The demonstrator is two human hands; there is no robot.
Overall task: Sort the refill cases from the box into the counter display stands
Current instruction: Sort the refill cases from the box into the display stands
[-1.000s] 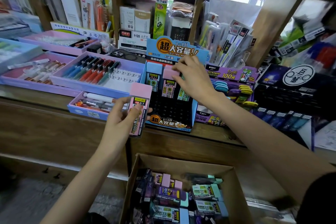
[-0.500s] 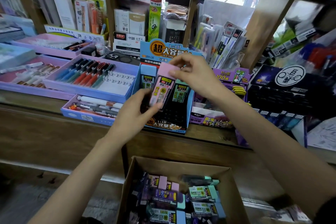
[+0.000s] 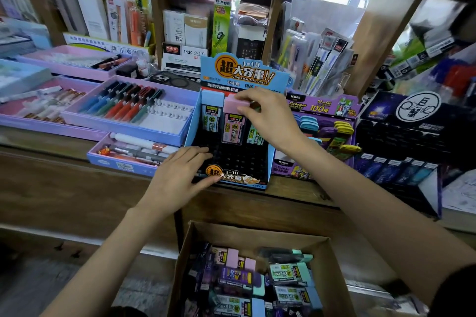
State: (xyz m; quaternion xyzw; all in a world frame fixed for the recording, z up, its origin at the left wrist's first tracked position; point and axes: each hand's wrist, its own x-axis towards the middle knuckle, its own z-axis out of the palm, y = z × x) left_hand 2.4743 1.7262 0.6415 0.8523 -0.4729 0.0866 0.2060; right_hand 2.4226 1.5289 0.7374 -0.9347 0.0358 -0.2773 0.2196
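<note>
While the fingertips (image 3: 244, 110) of the right hand (image 3: 270, 121) pinch its pink cap, the pink refill case (image 3: 232, 128) stands upright in the back row of the blue display stand (image 3: 192, 128). It is the middle of 3 there, between a blue-capped case (image 3: 211, 113) and a green-labelled case (image 3: 253, 135) partly hidden by that hand. The left hand (image 3: 180, 175) lies flat, fingers straight and grasping nothing, on the stand's front-left corner. Below the wooden counter (image 3: 77, 180), an open cardboard box (image 3: 257, 235) holds a jumble of more refill cases (image 3: 286, 271).
</note>
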